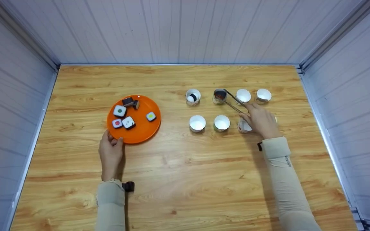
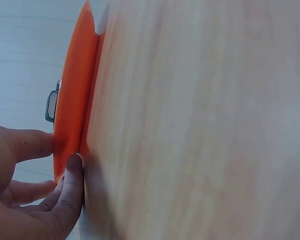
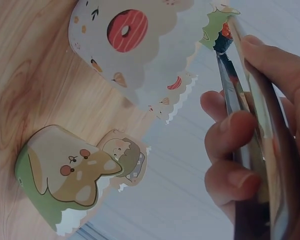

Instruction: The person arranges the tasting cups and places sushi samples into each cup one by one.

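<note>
Your left hand (image 1: 110, 152) pinches near-left rim of round orange plate (image 1: 141, 131); six sushi-shaped pieces (image 1: 119, 110) lie on plate, just beyond your fingers. Your right hand (image 1: 262, 121) grips slim metal tongs (image 3: 266, 120), arms parted. Tong tips at black-sided, red-topped sushi piece (image 1: 219, 94) inside scalloped paper cup (image 1: 216, 101), forward-left of that hand, in far row on wooden tabletop (image 1: 178, 176); cannot tell whether tips touch it.

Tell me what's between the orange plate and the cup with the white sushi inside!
Only bare table lies between the orange plate and that cup; the head view shows it.
</note>
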Motion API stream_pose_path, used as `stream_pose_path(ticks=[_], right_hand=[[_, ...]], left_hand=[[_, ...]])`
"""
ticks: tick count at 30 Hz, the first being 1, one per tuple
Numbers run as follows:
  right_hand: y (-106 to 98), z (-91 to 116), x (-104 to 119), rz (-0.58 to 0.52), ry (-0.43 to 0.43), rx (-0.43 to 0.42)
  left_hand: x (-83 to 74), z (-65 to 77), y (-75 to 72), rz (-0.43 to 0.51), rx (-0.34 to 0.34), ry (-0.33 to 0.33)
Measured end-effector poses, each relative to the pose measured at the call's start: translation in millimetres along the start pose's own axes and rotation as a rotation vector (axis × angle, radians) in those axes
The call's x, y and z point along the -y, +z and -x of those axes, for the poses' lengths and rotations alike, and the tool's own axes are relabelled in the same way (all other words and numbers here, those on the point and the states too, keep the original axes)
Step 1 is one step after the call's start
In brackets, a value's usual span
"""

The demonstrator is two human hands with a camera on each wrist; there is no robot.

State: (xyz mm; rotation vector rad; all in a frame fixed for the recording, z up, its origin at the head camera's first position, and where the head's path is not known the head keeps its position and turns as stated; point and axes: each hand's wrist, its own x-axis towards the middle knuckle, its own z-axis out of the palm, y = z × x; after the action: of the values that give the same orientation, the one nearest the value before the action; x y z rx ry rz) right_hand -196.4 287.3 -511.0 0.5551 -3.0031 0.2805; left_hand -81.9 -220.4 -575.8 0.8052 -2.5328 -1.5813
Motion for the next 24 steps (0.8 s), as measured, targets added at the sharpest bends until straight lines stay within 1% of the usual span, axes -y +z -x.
stream_pose_path(ticks=[4, 8, 14, 17, 20, 22, 24], right_hand=[[0, 0, 0, -0.015, 0.015, -0.003], [0, -1, 1, -0.02, 0.013, -0.015], [-2, -2, 7, -0.033, 0.019, -0.018], [-5, -3, 15, -0.029, 0.006, -0.036], [-6, -6, 27, -0.017, -0.03, -0.066], [-7, -8, 37, -0.02, -0.054, -0.068], [-7, -11, 49, -0.032, -0.077, -0.045]], left_hand=[[-1.4, -0.5, -0.3, 0.002, 0.003, -0.027], [-2.6, -0.7, -0.2, 0.0, 0.01, -0.046], [-3.1, -0.4, -0.7, -0.002, 0.01, -0.039], [-1.5, -0.2, -0.4, 0.001, 0.008, -0.011], [0.6, -0.3, 0.1, 0.005, 0.006, 0.007], [1.0, -0.7, 0.1, 0.004, 0.007, 0.005], [0.8, -1.2, 0.0, 0.005, 0.006, -0.009]])
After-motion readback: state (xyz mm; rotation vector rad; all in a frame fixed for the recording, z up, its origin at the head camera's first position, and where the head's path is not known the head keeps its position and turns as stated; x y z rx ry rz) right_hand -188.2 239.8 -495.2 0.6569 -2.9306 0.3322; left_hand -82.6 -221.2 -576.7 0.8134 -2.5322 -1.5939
